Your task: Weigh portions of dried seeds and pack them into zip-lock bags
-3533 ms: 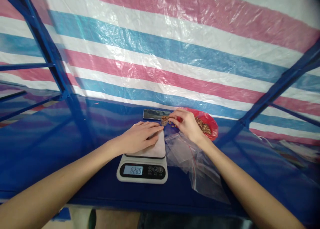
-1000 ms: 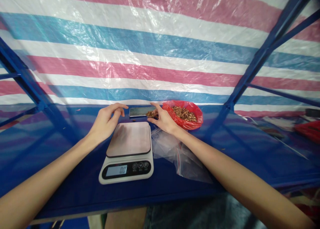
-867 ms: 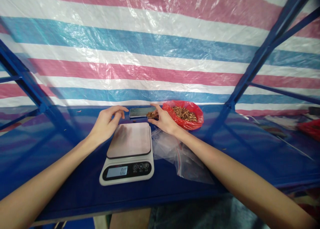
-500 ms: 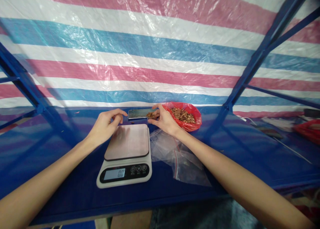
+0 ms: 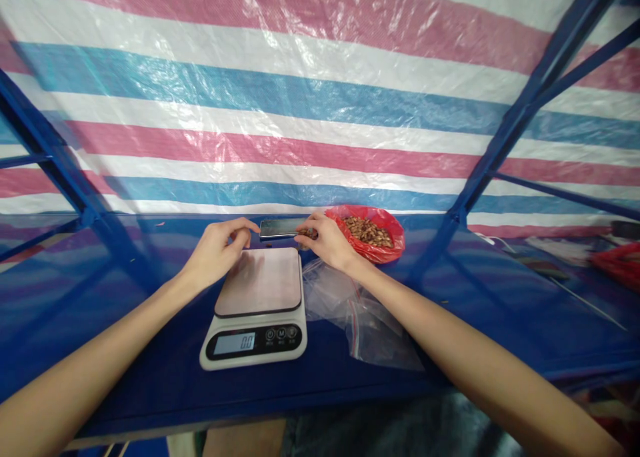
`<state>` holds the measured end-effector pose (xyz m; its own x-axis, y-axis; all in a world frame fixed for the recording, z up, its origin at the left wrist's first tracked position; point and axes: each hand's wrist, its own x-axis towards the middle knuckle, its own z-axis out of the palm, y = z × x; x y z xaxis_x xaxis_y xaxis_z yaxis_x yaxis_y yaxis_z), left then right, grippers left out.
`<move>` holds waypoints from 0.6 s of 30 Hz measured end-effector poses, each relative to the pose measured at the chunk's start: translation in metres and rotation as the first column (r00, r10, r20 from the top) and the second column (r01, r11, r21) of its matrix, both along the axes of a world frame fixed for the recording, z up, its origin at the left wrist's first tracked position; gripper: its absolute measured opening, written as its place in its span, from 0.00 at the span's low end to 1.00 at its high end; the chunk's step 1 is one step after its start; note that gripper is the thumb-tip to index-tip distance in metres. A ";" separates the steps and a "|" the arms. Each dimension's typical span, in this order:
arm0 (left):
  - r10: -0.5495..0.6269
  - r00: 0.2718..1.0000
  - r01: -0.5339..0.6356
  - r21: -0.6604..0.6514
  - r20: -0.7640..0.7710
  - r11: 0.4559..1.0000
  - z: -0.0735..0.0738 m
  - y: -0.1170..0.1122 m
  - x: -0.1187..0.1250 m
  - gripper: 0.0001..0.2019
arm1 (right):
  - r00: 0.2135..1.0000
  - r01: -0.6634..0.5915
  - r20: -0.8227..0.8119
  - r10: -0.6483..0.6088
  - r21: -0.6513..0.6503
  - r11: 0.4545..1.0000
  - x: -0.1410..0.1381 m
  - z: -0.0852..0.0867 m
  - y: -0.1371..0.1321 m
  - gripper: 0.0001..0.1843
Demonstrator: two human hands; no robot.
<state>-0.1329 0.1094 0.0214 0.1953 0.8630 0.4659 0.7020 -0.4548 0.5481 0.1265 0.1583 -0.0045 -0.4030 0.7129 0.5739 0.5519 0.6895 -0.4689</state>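
Behind everything hangs a large plastic tarpaulin [image 5: 320,97] with pink, white and blue stripes, and blue metal frame bars [image 5: 530,104] cross it at both sides. Below it is a blue table top [image 5: 150,384], and a white digital kitchen scale [image 5: 257,282] stands near its middle. Just behind the scale lies a dark smartphone [image 5: 275,228]. Behind and to the right of the scale is a red plastic bag [image 5: 385,244] with brown nut pieces [image 5: 367,232] inside, and a clear zip bag [image 5: 360,324] lies directly to the right of the scale. Both arms reach forward from the lower corners. The left hand [image 5: 217,254] hovers over the back left corner of the scale, with curved fingers [image 5: 235,225] narrow to the thumb, and it holds nothing that I can see. The right hand [image 5: 327,242] is behind the right corner, and its fingertips [image 5: 303,237] are narrow and close to a small heap of brown pieces [image 5: 307,232] beside the smartphone; I cannot tell if they hold any piece. The scale display [image 5: 227,343] reads 0.0, and the middle button [image 5: 281,333] shows M. No brand name can be read.
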 end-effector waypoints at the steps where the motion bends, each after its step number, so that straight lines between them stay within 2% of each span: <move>1: 0.002 1.000 -0.002 0.001 -0.002 1.000 0.000 0.000 0.000 0.19 | 1.000 -0.008 -0.004 0.008 -0.011 1.000 0.001 0.001 0.000 0.03; 6: 0.001 1.000 -0.001 0.005 -0.009 1.000 0.001 -0.001 -0.001 0.19 | 0.994 -0.029 -0.104 0.022 -0.067 0.997 0.008 0.005 0.005 0.05; 13: -0.007 1.000 0.007 0.015 -0.013 1.000 0.000 -0.001 -0.002 0.18 | 0.996 0.027 -0.085 -0.030 -0.027 0.999 0.007 0.007 0.007 0.06; 16: -0.008 1.000 0.008 0.025 -0.009 1.000 0.000 0.000 -0.002 0.18 | 0.992 0.048 -0.113 -0.047 0.013 0.999 0.009 0.016 0.005 0.05; 18: -0.006 1.000 0.006 0.029 -0.015 1.000 0.000 0.000 -0.002 0.18 | 0.988 0.077 -0.136 -0.069 0.055 0.995 0.017 0.028 0.005 0.04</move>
<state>-0.1353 0.1093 0.0211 0.2076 0.8481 0.4875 0.7073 -0.4744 0.5241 0.1439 0.1632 0.0235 -0.2678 0.7002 0.6618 0.5371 0.6788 -0.5008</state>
